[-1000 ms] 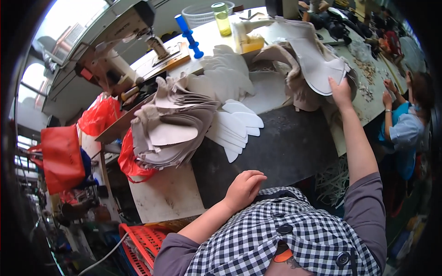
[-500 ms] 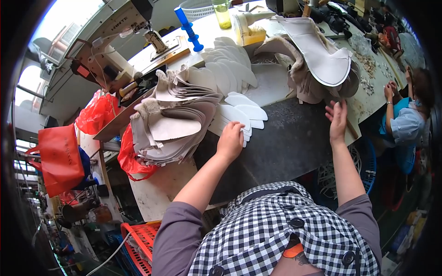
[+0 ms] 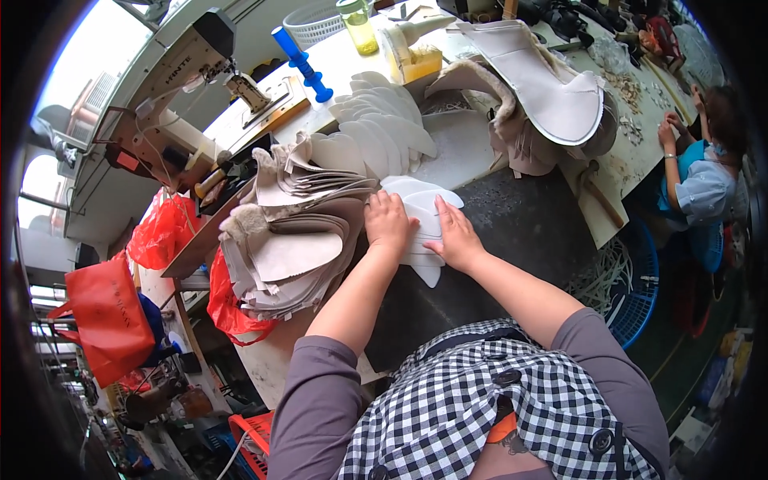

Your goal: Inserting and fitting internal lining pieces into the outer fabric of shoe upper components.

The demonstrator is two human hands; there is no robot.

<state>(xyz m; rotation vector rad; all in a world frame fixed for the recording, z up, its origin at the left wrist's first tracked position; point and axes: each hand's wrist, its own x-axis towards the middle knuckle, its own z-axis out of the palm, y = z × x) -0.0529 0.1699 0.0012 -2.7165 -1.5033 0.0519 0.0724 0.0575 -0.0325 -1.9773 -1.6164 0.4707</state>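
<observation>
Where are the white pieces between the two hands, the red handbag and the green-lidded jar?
White pieces [image 3: 423, 213]: head view, on their upper surface.
Red handbag [image 3: 112, 324]: head view, on its front side.
Green-lidded jar [image 3: 362, 37]: head view, on its see-through body.

Left hand [image 3: 389, 226]: a second ago beside the checked garment [image 3: 472, 360]; now on the left side of the white flat pieces [image 3: 420, 193]. Right hand [image 3: 459, 237]: a second ago at the lower end of the boot-shaped piece [image 3: 548, 88]; since released, now at the white flat pieces' right side. White flat pieces: a second ago uncovered; now partly hidden by both hands.
</observation>
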